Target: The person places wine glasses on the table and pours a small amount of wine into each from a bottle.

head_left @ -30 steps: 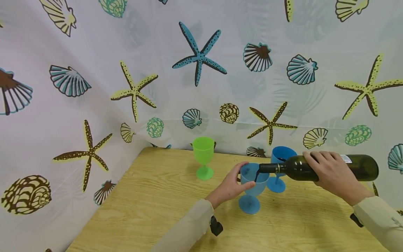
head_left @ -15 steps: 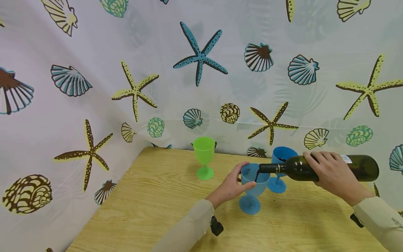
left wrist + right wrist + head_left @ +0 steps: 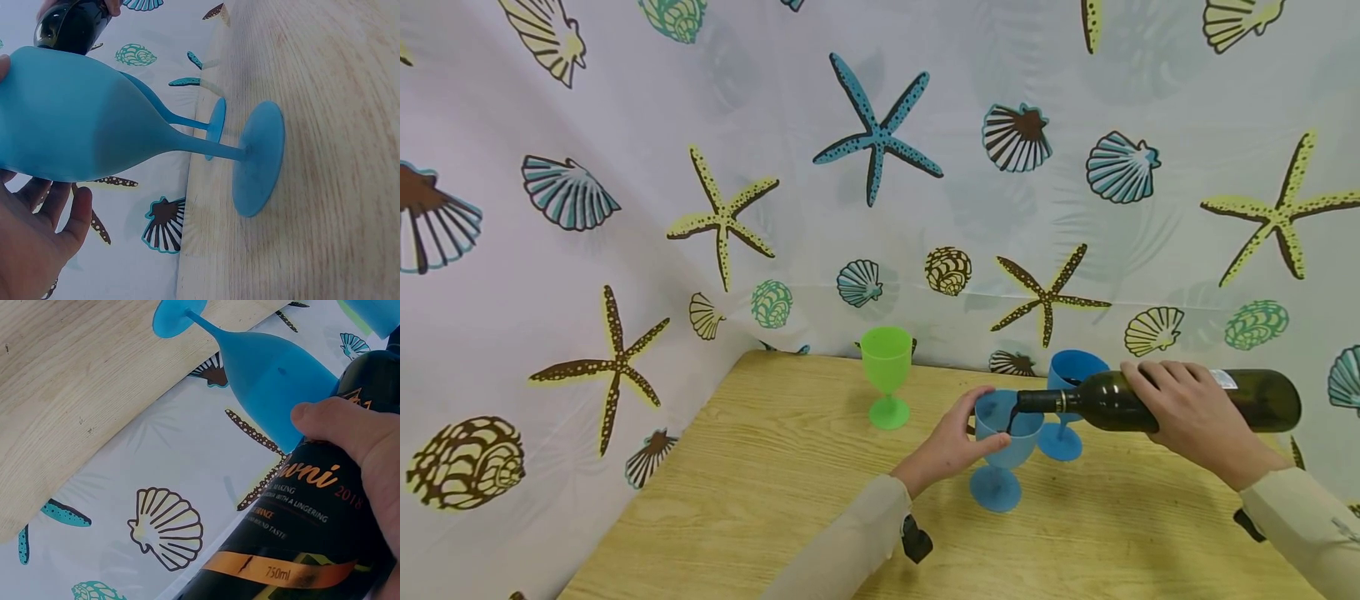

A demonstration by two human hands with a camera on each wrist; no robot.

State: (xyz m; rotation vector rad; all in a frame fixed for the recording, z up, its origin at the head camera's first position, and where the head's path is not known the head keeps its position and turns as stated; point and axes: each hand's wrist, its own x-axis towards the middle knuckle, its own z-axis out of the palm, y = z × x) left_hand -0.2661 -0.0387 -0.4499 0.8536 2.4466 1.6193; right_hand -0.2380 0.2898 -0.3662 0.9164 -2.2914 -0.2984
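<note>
Bottle (image 3: 1116, 402) pours liquid (image 3: 1012, 417) into light-blue goblet (image 3: 1018, 452).

Green goblet (image 3: 886, 360) stands upright near back edge of wood-grain desk (image 3: 775, 475); darker blue goblet (image 3: 1057, 377) stands upright farther right. White cloth (image 3: 932, 212) with starfish and shell prints hangs behind and at left.

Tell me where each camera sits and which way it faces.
Head: on the head, facing forward and down at the table; both sleeves, left hand and right hand show.
Left wrist: on that wrist, facing the paler blue goblet, picture tipped sideways; left fingers show, and a bit of the right hand.
Right wrist: on that wrist, facing the bottle and darker blue goblet; thumb and part of the hand show.
Head and left wrist share both blue goblets and the bottle.
</note>
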